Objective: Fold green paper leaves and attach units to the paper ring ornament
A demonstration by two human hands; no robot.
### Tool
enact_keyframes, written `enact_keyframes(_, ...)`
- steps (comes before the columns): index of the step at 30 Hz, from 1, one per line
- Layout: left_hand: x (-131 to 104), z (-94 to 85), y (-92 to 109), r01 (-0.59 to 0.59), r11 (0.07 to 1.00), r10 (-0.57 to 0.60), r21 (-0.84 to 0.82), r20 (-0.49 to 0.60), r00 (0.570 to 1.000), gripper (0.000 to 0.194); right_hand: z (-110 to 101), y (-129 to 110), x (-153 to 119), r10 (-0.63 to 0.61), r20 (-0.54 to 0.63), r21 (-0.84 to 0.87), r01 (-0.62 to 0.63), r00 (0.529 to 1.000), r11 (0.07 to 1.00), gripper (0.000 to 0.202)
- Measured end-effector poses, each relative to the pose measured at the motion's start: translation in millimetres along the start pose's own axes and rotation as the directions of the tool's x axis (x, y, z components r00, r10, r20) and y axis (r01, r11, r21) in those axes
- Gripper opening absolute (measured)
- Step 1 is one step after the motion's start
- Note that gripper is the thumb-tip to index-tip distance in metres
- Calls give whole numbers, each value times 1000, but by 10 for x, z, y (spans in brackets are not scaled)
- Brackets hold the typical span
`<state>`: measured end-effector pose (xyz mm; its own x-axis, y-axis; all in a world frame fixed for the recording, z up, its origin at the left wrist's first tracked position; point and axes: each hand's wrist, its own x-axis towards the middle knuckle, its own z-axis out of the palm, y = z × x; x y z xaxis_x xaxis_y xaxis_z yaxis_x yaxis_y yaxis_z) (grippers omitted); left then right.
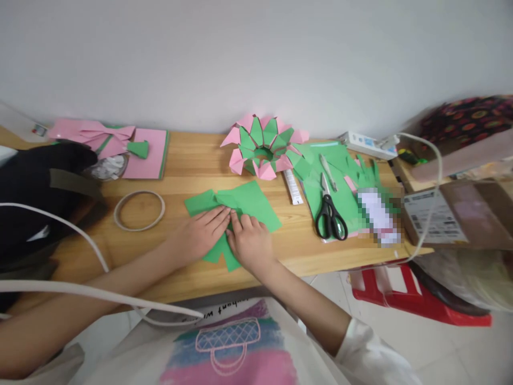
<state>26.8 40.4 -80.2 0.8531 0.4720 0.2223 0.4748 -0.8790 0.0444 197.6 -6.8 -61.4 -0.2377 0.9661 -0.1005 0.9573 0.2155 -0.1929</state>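
Pressed the left hand (206,232) onto the green paper (256,200), with fingers straight, close together and laid over a folded flap, clenched on nothing. Set the right hand (250,243) beside it, with fingers bent and tips down on the same fold, just beside the left fingertips; could not tell from above about any pinch between thumb and forefinger. Had the green paper on the wooden table (192,160), in front of the pink-and-green paper flower (270,126), between the pale ring (138,229) and the black-handled scissors (327,206).

Made out seemingly "phant" in black letters on the pale shirt (136,342), above a drawn handbag, but lost the rest of the line in the folds. Saw small print on the white tube (293,187) near the flower, too fine to read. Noted a large white label (435,216) with printed lines on the cardboard box (481,214) at the right, likewise unreadable. Got nothing legible from the blurred-out packet (379,214) next to the scissors, nor from the blue marking on the white power strip (366,144) by the wall.
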Motion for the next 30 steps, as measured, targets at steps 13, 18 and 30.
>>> enact_keyframes(13,-29,-92,-26,148,969,-133,-196,88,987,48,-171,232,123,262,-82,296,-228,961,928,29)
enact_keyframes(18,-20,-49,58,146,963,-146,-226,19,989,47,-158,277,224,241,-106,382,-184,965,906,10)
enact_keyframes(30,84,-412,202,440,151,-711,-885,212,670,68,-481,646,44,-151,-291,509,287,945,812,10)
